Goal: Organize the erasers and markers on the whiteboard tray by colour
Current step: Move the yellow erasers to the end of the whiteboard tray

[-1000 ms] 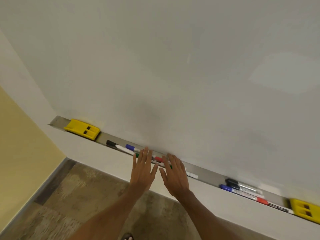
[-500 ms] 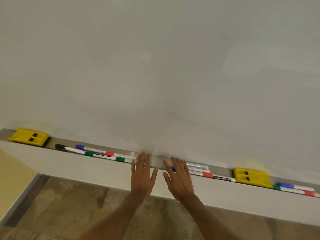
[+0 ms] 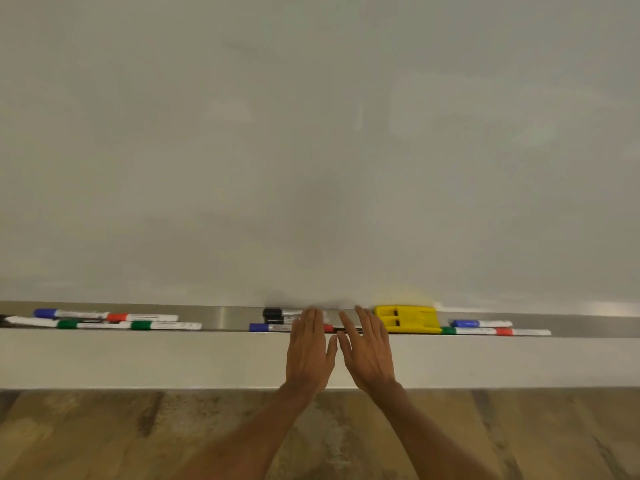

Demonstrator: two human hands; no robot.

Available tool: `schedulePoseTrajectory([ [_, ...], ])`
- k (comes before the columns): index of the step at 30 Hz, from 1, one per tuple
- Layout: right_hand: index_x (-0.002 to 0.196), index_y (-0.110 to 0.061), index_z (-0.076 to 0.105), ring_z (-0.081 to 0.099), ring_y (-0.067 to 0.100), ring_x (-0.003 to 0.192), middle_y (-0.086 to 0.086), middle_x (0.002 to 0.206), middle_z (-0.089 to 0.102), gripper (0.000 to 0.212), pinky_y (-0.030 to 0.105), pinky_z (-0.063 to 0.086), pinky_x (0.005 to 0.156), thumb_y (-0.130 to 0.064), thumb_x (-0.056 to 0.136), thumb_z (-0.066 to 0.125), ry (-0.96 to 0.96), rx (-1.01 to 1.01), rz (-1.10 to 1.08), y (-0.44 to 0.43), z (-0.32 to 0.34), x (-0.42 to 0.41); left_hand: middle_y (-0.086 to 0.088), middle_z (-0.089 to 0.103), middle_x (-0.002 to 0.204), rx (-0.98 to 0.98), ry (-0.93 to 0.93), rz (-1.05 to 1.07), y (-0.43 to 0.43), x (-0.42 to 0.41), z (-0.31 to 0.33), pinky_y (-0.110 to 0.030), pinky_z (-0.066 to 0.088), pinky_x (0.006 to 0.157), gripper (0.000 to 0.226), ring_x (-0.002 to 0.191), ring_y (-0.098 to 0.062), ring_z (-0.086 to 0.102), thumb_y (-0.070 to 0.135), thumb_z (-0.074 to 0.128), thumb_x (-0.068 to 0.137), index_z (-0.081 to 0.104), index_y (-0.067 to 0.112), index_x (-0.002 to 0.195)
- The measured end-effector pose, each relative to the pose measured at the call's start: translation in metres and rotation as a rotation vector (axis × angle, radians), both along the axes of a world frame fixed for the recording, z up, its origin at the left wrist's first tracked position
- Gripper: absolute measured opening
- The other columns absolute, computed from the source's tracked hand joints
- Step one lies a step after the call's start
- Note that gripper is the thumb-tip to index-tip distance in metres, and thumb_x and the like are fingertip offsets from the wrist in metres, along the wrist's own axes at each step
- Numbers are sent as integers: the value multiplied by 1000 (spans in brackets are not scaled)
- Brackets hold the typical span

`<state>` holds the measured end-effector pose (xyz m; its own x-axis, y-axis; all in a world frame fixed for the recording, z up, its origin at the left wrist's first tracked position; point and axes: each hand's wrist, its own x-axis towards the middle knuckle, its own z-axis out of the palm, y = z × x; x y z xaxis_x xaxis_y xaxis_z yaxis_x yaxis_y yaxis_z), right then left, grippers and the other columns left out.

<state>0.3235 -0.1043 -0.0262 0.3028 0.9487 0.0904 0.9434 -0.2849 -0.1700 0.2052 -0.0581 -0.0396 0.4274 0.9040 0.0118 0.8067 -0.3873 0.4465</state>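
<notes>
A long metal whiteboard tray (image 3: 228, 318) runs across the view. A yellow eraser (image 3: 407, 318) lies on it right of centre. Left on the tray lie several markers with blue (image 3: 45, 312), red (image 3: 117, 317) and green caps (image 3: 67, 324). In the middle are a black-capped marker (image 3: 273, 315) and a blue-capped marker (image 3: 259, 327). Right of the eraser lie a blue-capped marker (image 3: 479, 323) and a green and red marker (image 3: 485, 331). My left hand (image 3: 309, 351) and my right hand (image 3: 367, 351) are flat, fingers extended, holding nothing, fingertips over the tray's middle and hiding parts of the markers there.
The blank whiteboard (image 3: 311, 150) fills the upper view. Below the tray is a pale wall ledge (image 3: 138, 358), then brown patterned floor (image 3: 121, 434).
The view has swung to the right along the tray: the left eraser has left the frame and the right eraser now sits beside my right hand. Both hands stay flat and empty.
</notes>
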Motion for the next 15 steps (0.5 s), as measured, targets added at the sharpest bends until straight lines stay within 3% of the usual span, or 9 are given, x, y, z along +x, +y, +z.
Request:
schedulePoseTrajectory([
  [2, 128, -24, 55, 52, 30, 127, 11, 132, 59, 44, 46, 45, 102, -41, 96, 32, 19, 20, -63, -8, -1, 21, -10, 14, 159, 31, 39, -62, -7, 25, 3, -32, -2, 120, 61, 148, -21, 9, 42, 23, 101, 13, 7, 150],
  [4, 128, -21, 56, 50, 32, 128, 14, 133, 57, 51, 46, 44, 103, -46, 97, 23, 42, 37, -117, -14, -1, 41, -11, 13, 159, 37, 57, -90, -12, 46, 3, -32, -1, 121, 58, 148, -20, 8, 37, 22, 102, 11, 6, 150],
  [8, 133, -19, 50, 41, 36, 133, 18, 140, 47, 44, 46, 35, 109, -40, 97, 37, 146, 96, -230, -23, -5, 77, -14, 22, 156, -8, 58, -135, -19, 81, 10, -33, 3, 121, 54, 146, -23, 16, 32, 25, 102, 18, 3, 148],
  [12, 139, -16, 40, 30, 35, 138, 17, 148, 36, 46, 46, 28, 113, -38, 98, 36, 220, 61, -342, -20, -4, 103, -17, 29, 152, -70, 19, -129, -21, 104, 14, -36, 8, 121, 54, 143, -27, 23, 33, 30, 101, 24, 2, 145],
  [15, 135, -14, 41, 37, 34, 131, 16, 143, 39, 43, 45, 32, 109, -37, 99, 35, 224, 38, -351, -18, -3, 114, -16, 29, 152, -103, 46, -132, -19, 115, 12, -37, 7, 121, 57, 143, -26, 23, 35, 31, 101, 22, 3, 146],
])
